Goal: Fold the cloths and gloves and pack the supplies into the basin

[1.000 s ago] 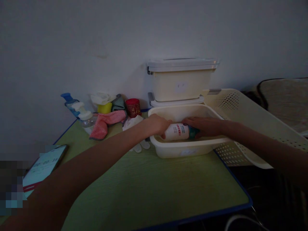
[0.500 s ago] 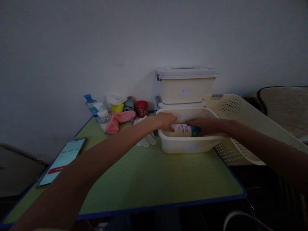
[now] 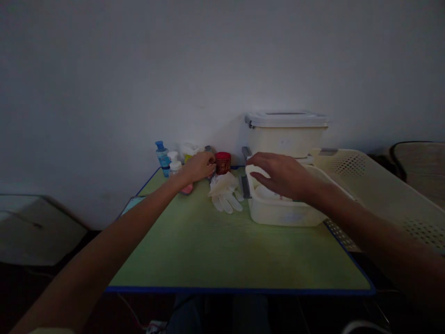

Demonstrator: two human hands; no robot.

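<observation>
My left hand (image 3: 200, 167) is over the group of items at the back of the green table, its fingers curled together beside a red jar (image 3: 223, 163). Bits of a grey cloth (image 3: 208, 148) show behind it and a pink cloth (image 3: 187, 189) below it; what the fingertips hold, if anything, is hidden. My right hand (image 3: 283, 174) hovers above a white plastic bin (image 3: 288, 215), fingers stretched out and holding nothing. Inside the bin lies a white bottle (image 3: 266, 192), mostly covered by that hand. White gloves (image 3: 225, 195) lie between the jar and the bin.
A blue-capped bottle (image 3: 162, 160) and a pump bottle (image 3: 174, 164) stand at the back left. Behind the white bin is a lidded storage box (image 3: 287, 137). A large perforated basket (image 3: 375, 195) is on the right. The phone (image 3: 132, 204) is partly behind my left forearm.
Both hands have let go of the white bottle, which now lies in the bin. My left hand has moved left to the cloths; my right hand has risen above the bin. The view has shifted left.
</observation>
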